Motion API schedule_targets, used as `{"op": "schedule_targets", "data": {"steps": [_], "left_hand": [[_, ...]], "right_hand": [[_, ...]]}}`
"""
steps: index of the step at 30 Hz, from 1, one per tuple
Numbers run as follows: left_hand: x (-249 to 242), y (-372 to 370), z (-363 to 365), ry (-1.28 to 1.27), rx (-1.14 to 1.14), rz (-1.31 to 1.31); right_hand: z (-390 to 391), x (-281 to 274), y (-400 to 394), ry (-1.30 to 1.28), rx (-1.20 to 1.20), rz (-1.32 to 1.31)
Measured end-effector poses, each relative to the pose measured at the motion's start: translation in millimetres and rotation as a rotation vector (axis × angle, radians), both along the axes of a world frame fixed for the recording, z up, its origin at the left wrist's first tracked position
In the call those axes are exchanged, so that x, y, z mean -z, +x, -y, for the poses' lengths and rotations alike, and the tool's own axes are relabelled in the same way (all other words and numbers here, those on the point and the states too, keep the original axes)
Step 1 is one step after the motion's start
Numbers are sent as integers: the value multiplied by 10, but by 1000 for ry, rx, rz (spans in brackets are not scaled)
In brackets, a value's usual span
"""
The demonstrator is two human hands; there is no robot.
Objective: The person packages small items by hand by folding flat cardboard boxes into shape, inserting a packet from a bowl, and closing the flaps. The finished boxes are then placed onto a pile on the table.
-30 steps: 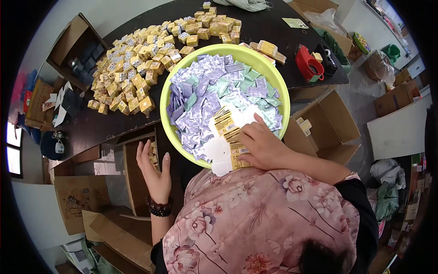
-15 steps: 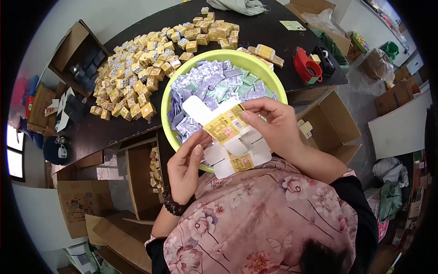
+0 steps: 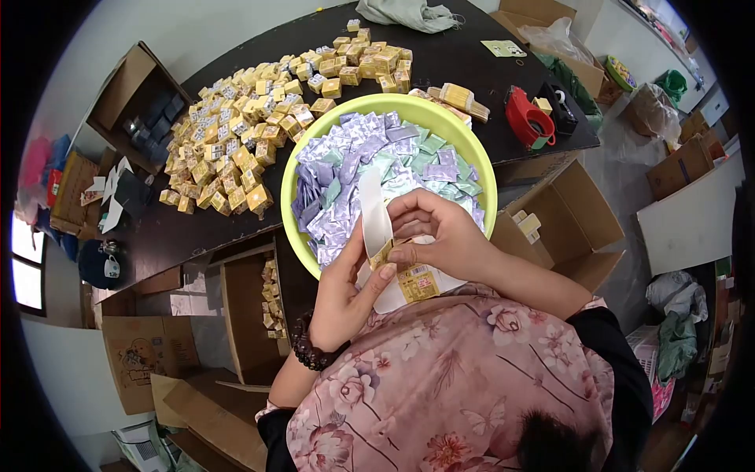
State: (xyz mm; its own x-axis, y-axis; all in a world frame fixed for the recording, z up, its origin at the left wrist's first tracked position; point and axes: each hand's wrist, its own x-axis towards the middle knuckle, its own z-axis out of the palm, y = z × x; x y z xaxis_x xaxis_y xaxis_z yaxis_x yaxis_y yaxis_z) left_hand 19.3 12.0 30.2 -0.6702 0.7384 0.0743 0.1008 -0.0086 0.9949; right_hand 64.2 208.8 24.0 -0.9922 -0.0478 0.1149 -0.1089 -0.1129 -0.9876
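My left hand [image 3: 344,291] and my right hand [image 3: 444,236] pinch a partly folded yellow and white carton [image 3: 417,282] between them, over the near rim of the basin. One long white flap of the carton stands up between the hands, and its printed yellow panel faces up near my apron. The lime-green basin [image 3: 487,169] holds many small purple and green sachets [image 3: 393,153]. Some of the carton is hidden behind my fingers.
Small yellow boxes [image 3: 236,134] lie heaped on the dark table [image 3: 259,39]. A red tape dispenser [image 3: 525,118] and a bundle of flat yellow pieces [image 3: 460,101] sit beyond the basin. Open cardboard boxes [image 3: 578,212] stand at right and lower left.
Both hands have come closer together and the flat carton is now partly folded, with its long flap upright. My right hand has moved left and down.
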Motion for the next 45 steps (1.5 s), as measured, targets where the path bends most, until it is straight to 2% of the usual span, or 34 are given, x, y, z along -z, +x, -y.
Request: {"op": "schedule_targets", "data": {"steps": [1,3,4,6,8,10,11,13,14,16,20,22,23,25,28,29,31,32,35,43,45], "left_hand": [[-6,-12,-1,1,-1,-3],[-15,-40,-11,27,-70,-206],[-32,-20,-32,27,-68,-205],[-79,41,-88,243,-210,8],[-22,17,-58,242,-209,-84],[-26,1,-22,240,-211,-178],[-67,6,-5,215,-188,-197],[-88,-8,41,188,-165,-215],[-86,-23,73,159,-133,-164],[-94,-29,91,130,-101,-111],[-108,-32,88,191,-19,-9],[-98,-29,71,201,-17,51],[-98,-27,41,232,-51,37],[-90,-28,0,262,-86,22],[-51,-34,-34,258,-120,-33],[-43,-29,-40,302,-129,35],[-44,-15,-55,345,-139,103],[-55,-1,-64,322,-149,104],[-58,18,-72,271,-163,92],[-37,9,-66,218,-127,-36],[-36,4,-59,227,-117,3]], "right_hand": [[13,21,-8,16,38,-80],[46,21,0,-34,32,-120],[61,24,8,-84,29,-157],[91,34,11,-64,56,-236],[84,22,11,-42,79,-315],[37,-56,11,305,186,-523],[19,-94,24,305,184,-522],[-7,-151,44,552,180,-669],[-10,-142,40,552,180,-668],[-19,-119,36,433,-1,-581],[-73,-118,-4,383,-178,-452],[22,-47,33,21,-95,-237],[38,-52,24,21,-95,-236],[65,-63,11,-146,-98,-157],[44,-22,-6,-76,-110,-201],[47,-46,-2,-76,-109,-200],[60,-114,6,-247,-78,-122],[52,-107,-5,-247,-80,-121],[47,-97,-27,-95,-103,-121],[62,-132,2,-271,-1,63],[44,-33,-8,-196,6,-30]]}}
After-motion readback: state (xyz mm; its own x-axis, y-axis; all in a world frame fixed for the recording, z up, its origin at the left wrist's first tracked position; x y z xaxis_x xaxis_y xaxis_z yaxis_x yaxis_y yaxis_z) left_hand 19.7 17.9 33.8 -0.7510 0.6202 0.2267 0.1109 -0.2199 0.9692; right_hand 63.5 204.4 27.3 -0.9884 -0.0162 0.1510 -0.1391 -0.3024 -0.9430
